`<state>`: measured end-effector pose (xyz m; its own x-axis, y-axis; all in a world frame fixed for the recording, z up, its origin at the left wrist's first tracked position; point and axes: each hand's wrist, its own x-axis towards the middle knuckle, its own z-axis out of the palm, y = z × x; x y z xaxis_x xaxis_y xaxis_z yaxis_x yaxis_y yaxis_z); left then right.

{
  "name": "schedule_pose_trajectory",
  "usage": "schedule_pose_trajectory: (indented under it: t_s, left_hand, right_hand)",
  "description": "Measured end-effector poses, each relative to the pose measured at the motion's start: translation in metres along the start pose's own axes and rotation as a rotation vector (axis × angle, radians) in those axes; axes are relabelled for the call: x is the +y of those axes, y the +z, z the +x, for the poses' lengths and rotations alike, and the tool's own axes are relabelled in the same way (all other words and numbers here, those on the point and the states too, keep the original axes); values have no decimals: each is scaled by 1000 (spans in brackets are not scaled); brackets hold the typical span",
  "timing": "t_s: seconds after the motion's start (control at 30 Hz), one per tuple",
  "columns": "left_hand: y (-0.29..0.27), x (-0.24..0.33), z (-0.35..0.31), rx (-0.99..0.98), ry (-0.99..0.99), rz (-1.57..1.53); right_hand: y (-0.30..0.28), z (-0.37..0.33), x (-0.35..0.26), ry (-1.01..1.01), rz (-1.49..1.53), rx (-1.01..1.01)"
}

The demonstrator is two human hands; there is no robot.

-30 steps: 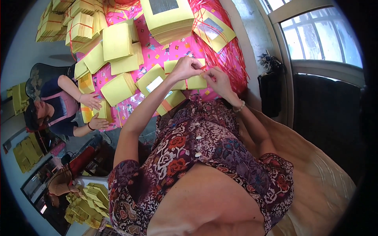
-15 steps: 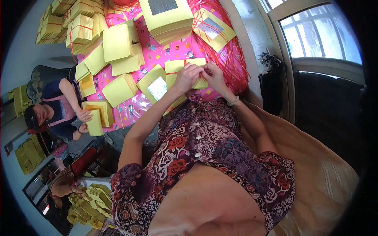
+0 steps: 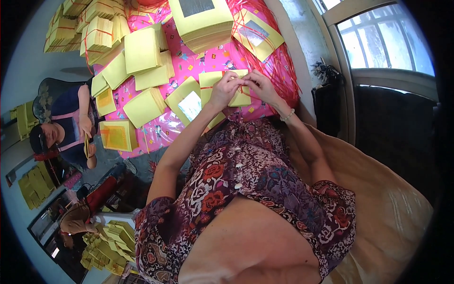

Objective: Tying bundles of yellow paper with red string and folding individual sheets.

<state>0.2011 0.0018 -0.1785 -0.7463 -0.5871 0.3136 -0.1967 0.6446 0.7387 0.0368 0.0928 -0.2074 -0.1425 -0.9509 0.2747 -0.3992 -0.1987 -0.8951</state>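
Left hand and right hand together, fingertips pinched on red ribbon.
Ribbon wrapped a yellow paper bundle flat on the pink-covered desk, near edge; crossing point hidden by fingers. Ribbon-bound stacks sat upper left, pile cut off at top. Co-worker held something yellow, edge-on, hard to make out.
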Motion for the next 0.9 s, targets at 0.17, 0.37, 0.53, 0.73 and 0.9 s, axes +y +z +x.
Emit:
schedule_pose_trajectory:
  t_s: [0.17, 0.37, 0.53, 0.73, 0.9]
  left_hand:
    - [-4, -6, -2, 15, 51, 13]
    - [-20, -4, -9, 76, 34, 193]
    - [-22, 1, -16, 79, -61, 181]
    - [-31, -14, -16, 81, -83, 145]
    - [-61, -28, -41, 233, -314, 129]
  right_hand:
    - [-7, 5, -27, -35, -455, -54]
    - [-14, -3, -9, -77, -683, -33]
    - [-11, -11, -6, -64, -693, -33]
    - [-13, -4, -12, 28, -594, -69]
    - [12, -35, 22, 464, 116, 144]
